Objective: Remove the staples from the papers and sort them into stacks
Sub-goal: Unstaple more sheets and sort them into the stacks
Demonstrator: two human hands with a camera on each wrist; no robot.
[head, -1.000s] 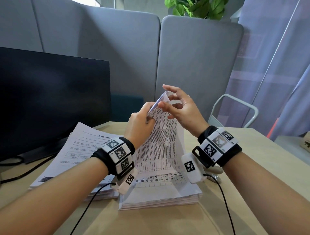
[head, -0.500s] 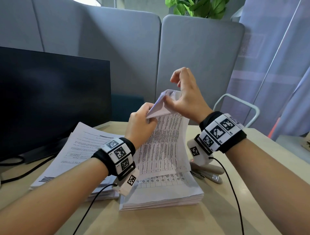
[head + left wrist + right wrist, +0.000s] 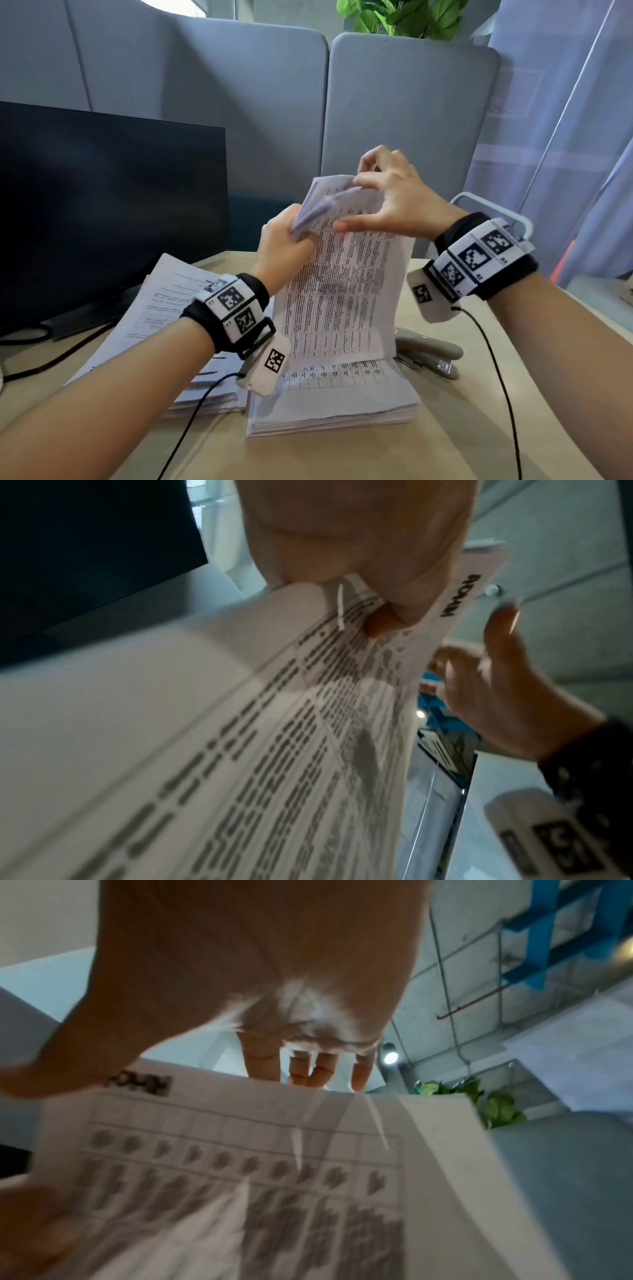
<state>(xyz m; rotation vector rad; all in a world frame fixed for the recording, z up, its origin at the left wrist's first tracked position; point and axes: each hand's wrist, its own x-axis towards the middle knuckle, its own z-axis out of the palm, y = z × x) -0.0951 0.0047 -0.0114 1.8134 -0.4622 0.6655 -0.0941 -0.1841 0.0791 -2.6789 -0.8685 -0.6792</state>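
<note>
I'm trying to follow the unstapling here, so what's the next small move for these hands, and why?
Probably the right hand keeps peeling the folded-back top sheet off the corner. The left hand pinches the packet there, and a staple still shows beside its thumb in the left wrist view.

printed text [image 3: 308, 1218] too blurred to read; stapler [image 3: 428, 353] partly hidden behind held sheets [image 3: 342, 291]; monitor [image 3: 102, 205] cut off at left.

Dark monitor [image 3: 102, 205] on the desk [image 3: 342, 455], plant [image 3: 404, 15] behind partition [image 3: 394, 113].
</note>
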